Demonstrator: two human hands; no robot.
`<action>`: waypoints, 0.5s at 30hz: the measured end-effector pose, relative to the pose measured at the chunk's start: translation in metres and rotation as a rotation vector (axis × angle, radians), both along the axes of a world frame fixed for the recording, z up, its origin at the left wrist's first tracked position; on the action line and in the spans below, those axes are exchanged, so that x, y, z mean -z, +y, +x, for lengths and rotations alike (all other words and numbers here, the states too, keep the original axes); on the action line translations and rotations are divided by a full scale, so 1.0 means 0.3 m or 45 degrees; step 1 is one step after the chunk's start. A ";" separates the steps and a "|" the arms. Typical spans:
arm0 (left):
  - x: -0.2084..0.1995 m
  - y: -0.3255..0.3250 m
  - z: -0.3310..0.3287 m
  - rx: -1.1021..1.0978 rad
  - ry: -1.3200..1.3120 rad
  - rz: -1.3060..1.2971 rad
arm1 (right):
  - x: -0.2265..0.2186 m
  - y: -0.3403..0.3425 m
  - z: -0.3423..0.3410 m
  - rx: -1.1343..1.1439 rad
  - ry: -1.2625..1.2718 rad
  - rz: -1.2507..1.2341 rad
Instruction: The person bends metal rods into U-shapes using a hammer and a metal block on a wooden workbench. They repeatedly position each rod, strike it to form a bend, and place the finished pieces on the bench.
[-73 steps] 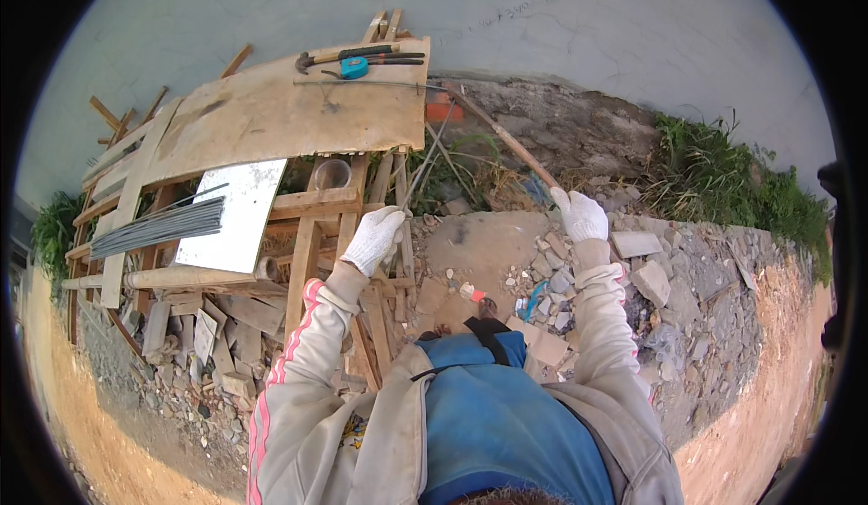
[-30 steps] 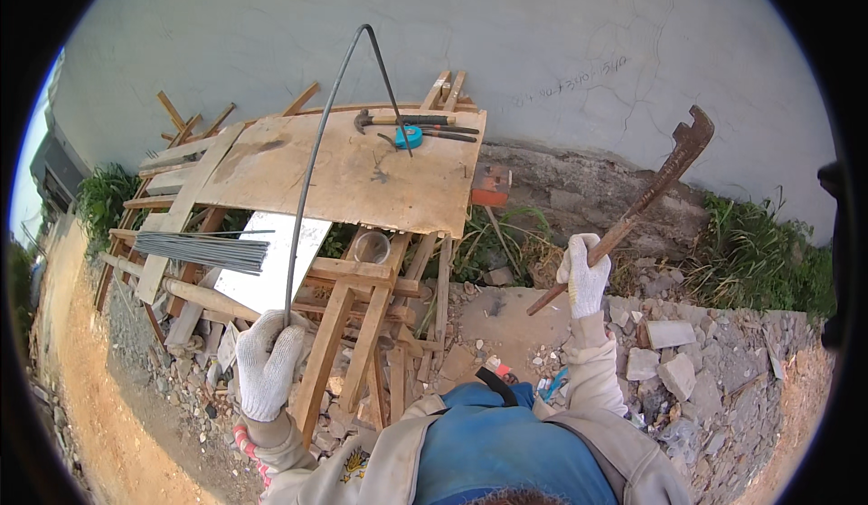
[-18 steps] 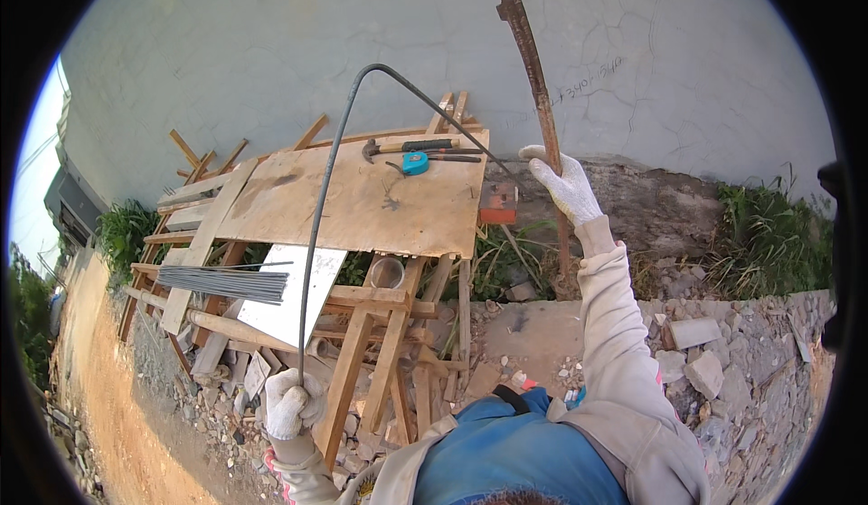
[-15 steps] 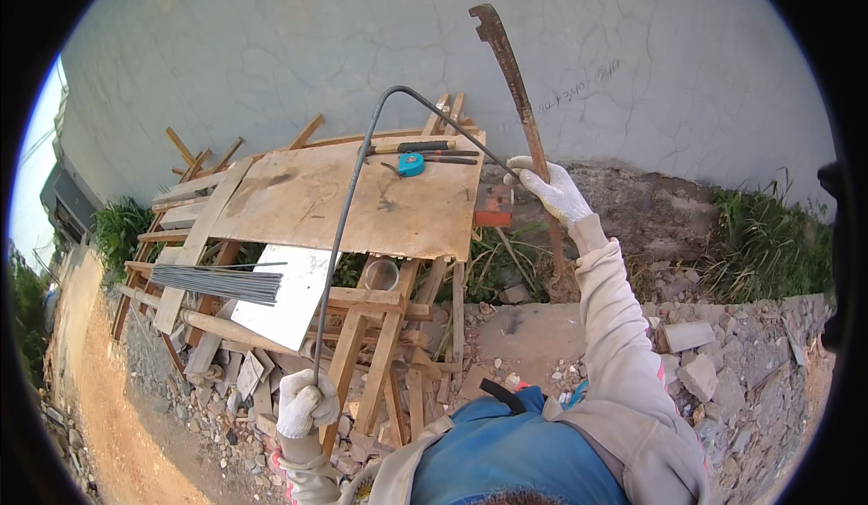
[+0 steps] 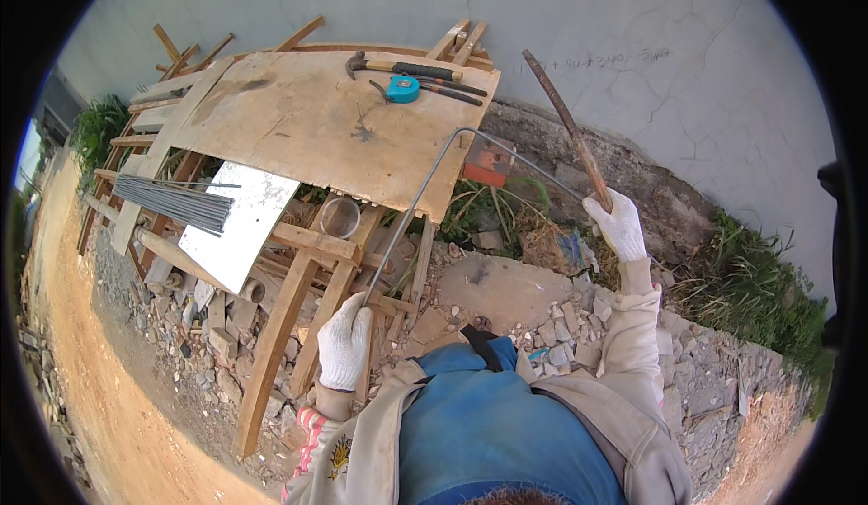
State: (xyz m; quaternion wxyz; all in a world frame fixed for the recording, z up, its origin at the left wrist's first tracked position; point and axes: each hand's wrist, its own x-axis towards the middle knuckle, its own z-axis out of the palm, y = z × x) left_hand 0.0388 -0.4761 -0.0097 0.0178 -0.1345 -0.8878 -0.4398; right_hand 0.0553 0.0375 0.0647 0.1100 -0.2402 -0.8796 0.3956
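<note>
A thin steel rod (image 5: 418, 196), bent into a wide angle, stretches between my two gloved hands. My left hand (image 5: 345, 342) is closed round its lower end. At my right hand (image 5: 619, 225), the fingers wrap a rusty metal bar (image 5: 568, 123) that points up and away, and the rod's other end meets the same fingers. The rod's bend lies over the right part of a worn plywood board (image 5: 307, 134). On that board are a claw hammer (image 5: 407, 68), a teal tape measure (image 5: 402, 89) and dark-handled tools (image 5: 452, 92).
Several straight rods (image 5: 172, 203) lie bundled across a white sheet (image 5: 237, 238) at the left. A clear round container (image 5: 340, 218) sits on the timber frame (image 5: 280, 342). A reddish block (image 5: 489, 160) is beside the board. Rubble (image 5: 570, 329) covers the ground; a grey wall (image 5: 615, 17) stands behind.
Both hands have shifted right, the left one upward and the right one downward. The bent rod and rusty bar moved with them. The view has tilted, so the board appears higher and further left.
</note>
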 end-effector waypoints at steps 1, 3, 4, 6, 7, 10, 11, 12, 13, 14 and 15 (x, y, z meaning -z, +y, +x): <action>-0.004 0.032 0.000 -0.004 -0.006 -0.037 | 0.014 0.042 -0.008 -0.024 -0.008 0.025; -0.015 0.090 -0.004 -0.031 -0.026 -0.070 | 0.044 0.110 -0.027 -0.023 -0.050 -0.040; -0.018 0.119 -0.010 -0.038 -0.004 -0.091 | 0.059 0.140 -0.045 -0.060 -0.037 -0.011; -0.018 0.177 -0.005 -0.049 0.066 -0.096 | 0.086 0.190 -0.073 -0.062 -0.066 -0.099; -0.017 0.199 0.002 -0.074 0.043 -0.148 | 0.099 0.212 -0.084 -0.103 -0.081 -0.031; -0.017 0.255 0.029 -0.175 -0.034 -0.235 | 0.129 0.269 -0.131 -0.177 -0.185 -0.071; -0.017 0.272 0.035 -0.196 0.011 -0.267 | 0.138 0.282 -0.145 -0.189 -0.196 -0.089; -0.018 0.283 0.036 -0.221 0.036 -0.291 | 0.149 0.291 -0.158 -0.195 -0.208 -0.126; -0.021 0.293 0.039 -0.240 0.052 -0.286 | 0.158 0.296 -0.170 -0.197 -0.229 -0.177; -0.026 0.300 0.037 -0.253 0.052 -0.384 | 0.164 0.302 -0.183 -0.214 -0.226 -0.181; -0.030 0.306 0.039 -0.266 0.053 -0.395 | 0.169 0.305 -0.192 -0.221 -0.230 -0.200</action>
